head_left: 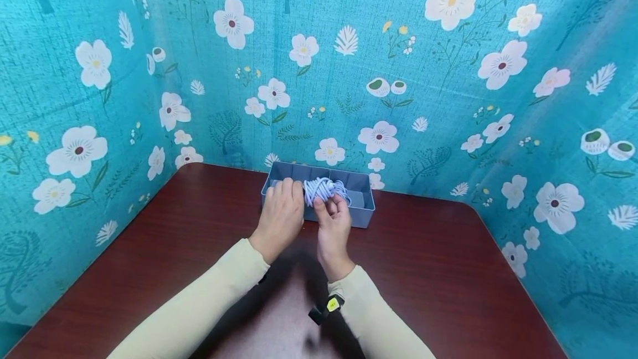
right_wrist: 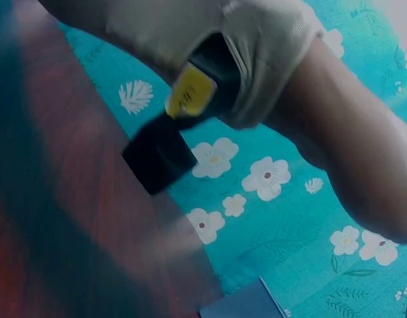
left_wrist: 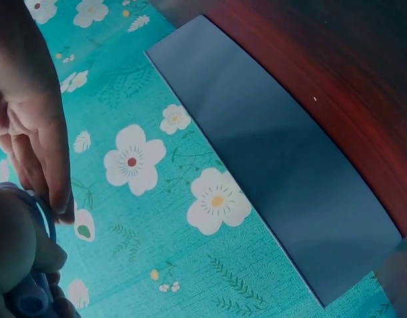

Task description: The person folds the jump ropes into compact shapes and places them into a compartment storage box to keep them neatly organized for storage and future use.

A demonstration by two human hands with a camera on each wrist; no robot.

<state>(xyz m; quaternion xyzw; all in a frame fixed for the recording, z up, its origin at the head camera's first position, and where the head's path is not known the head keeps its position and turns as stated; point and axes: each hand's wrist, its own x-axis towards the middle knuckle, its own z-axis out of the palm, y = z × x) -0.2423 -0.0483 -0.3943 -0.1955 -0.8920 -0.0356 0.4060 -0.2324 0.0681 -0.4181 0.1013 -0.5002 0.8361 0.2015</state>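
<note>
A pale blue cord [head_left: 321, 188], wound into a thick bundle with loose loops at its right end, is up in front of the person. My right hand [head_left: 333, 229] grips the bundle from below, thumb on its near side. At the bundle's left end, my left hand [head_left: 281, 212] has its fingers curled over the cord, back of the hand upward. In the left wrist view, a loop of the cord [left_wrist: 51, 226] shows between the two hands at the left edge. Neither hand's fingers show in the right wrist view.
A grey-blue plastic bin [head_left: 360, 219] stands at the table's far edge, directly behind the hands and partly covered by them. The table [head_left: 423, 270] is dark red-brown wood. A turquoise flowered curtain [head_left: 319, 87] surrounds it. A black device with a yellow label [head_left: 333, 304] is strapped at the right wrist.
</note>
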